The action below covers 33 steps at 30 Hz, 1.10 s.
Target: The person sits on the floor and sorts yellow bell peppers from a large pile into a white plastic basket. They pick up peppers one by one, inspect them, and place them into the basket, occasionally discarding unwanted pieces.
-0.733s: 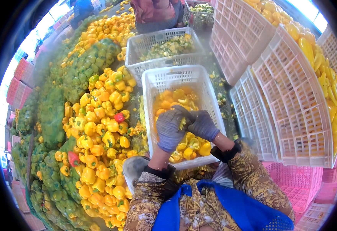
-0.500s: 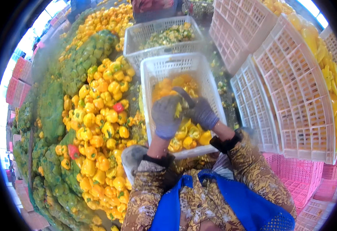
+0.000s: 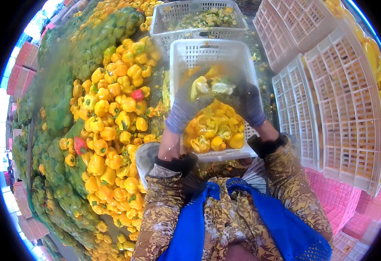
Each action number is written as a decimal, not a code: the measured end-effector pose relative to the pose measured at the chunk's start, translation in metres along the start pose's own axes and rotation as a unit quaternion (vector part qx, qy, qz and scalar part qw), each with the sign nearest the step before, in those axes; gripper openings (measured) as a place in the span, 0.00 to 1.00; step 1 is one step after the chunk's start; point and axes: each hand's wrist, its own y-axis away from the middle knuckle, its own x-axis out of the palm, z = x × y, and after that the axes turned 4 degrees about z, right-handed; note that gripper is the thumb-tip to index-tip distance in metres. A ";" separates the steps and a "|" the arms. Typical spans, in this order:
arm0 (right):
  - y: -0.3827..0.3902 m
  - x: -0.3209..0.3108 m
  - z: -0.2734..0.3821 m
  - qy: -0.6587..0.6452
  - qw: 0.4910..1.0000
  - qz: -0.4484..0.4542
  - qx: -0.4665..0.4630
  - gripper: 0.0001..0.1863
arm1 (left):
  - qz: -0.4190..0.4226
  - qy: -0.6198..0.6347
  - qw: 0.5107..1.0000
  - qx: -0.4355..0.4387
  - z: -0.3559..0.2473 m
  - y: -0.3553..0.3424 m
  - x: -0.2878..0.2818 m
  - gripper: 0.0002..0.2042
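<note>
My left hand (image 3: 185, 109), in a purple and grey work glove, is closed on a cut yellow bell pepper piece (image 3: 200, 88) whose pale inside shows. Close by, my right hand (image 3: 250, 103) is gloved alike and dark with blur. At its fingers is a whitish-green pepper core piece (image 3: 223, 87), apparently in its grip. No knife can be made out now. Both hands are over a white plastic crate (image 3: 252, 69), with cut yellow peppers (image 3: 216, 124) heaped in its near part and more under the hands.
Left of the crate lies a pile of whole yellow peppers (image 3: 108, 135), with a red pepper (image 3: 137, 95) among them. Green net sacks of peppers (image 3: 58, 148) lie farther left. Beyond stands a crate of trimmings (image 3: 155, 21). Tall white crates (image 3: 347, 104) and a pink crate (image 3: 329, 191) stand right.
My hands have moved apart from their close grip around one pepper, and the pepper's pale inside now shows between them. The dark curved blade seen before is no longer visible. The view has shifted.
</note>
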 end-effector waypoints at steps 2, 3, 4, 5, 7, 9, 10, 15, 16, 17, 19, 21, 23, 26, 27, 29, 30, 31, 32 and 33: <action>-0.001 -0.001 0.005 0.026 1.000 0.011 0.001 0.32 | 0.036 0.039 0.996 -0.074 0.010 0.003 -0.005 0.23; -0.002 0.000 0.005 0.025 1.000 0.012 0.005 0.31 | 0.033 -0.021 0.998 -0.046 0.015 0.002 -0.005 0.22; -0.002 0.001 0.004 0.024 1.000 0.013 0.008 0.30 | 0.032 -0.045 0.997 -0.049 0.019 0.004 -0.003 0.22; -0.001 0.001 0.003 0.024 1.000 0.011 0.014 0.29 | 0.035 -0.068 0.996 -0.051 0.017 0.002 0.002 0.23; 0.001 0.006 -0.009 0.019 0.999 -0.011 -0.026 0.27 | 0.030 -0.061 0.990 -0.122 0.009 0.002 0.009 0.26; 0.000 0.008 -0.016 0.005 0.999 -0.001 -0.047 0.25 | 0.057 -0.073 0.989 -0.115 0.007 0.002 0.007 0.27; 0.000 0.007 -0.018 -0.005 0.999 0.019 -0.045 0.24 | 0.070 -0.079 0.988 -0.112 0.006 0.001 0.006 0.27; 0.006 0.013 -0.017 0.096 0.993 0.031 -0.056 0.22 | 0.031 -0.292 0.953 -0.082 0.011 0.008 0.000 0.19; 0.007 0.017 -0.025 0.130 0.990 -0.001 -0.055 0.22 | 0.048 -0.313 0.941 -0.116 0.010 0.008 0.001 0.18; 0.005 0.020 -0.024 0.165 0.984 -0.030 -0.053 0.22 | 0.063 -0.331 0.929 -0.153 0.010 0.008 0.002 0.18; 0.001 0.017 -0.019 0.184 0.978 -0.094 0.008 0.21 | 0.129 -0.377 0.895 -0.203 0.015 0.012 0.006 0.20; -0.004 0.009 -0.036 0.142 0.985 -0.018 0.097 0.23 | 0.210 -0.442 0.846 -0.213 0.008 0.023 0.010 0.26; -0.014 0.007 -0.049 0.041 0.979 0.064 0.189 0.26 | 0.249 -0.502 0.792 -0.242 -0.030 0.021 0.002 0.33; -0.062 -0.017 -0.060 -0.151 0.953 0.073 0.251 0.34 | 0.225 -0.479 0.828 -0.185 -0.068 0.020 -0.042 0.37; -0.089 -0.025 -0.061 -0.219 0.928 0.085 0.289 0.37 | 0.155 -0.416 0.891 -0.090 -0.060 0.038 -0.073 0.37; -0.130 -0.035 -0.051 -0.311 0.936 -0.028 0.161 0.26 | 0.135 -0.352 0.917 -0.132 -0.066 0.042 -0.119 0.34; -0.147 -0.037 -0.035 -0.249 0.944 -0.045 0.214 0.24 | 0.111 -0.322 0.920 -0.192 -0.061 0.046 -0.141 0.32; -0.153 -0.029 -0.016 -0.258 0.943 -0.051 0.205 0.23 | 0.070 -0.242 0.944 -0.213 -0.038 0.058 -0.167 0.31; -0.151 -0.012 -0.004 -0.271 0.941 -0.052 0.197 0.21 | 0.012 -0.156 0.957 -0.245 -0.016 0.074 -0.189 0.29; -0.140 -0.002 -0.012 -0.276 0.939 -0.046 0.202 0.19 | -0.032 -0.161 0.947 -0.278 0.015 0.088 -0.209 0.27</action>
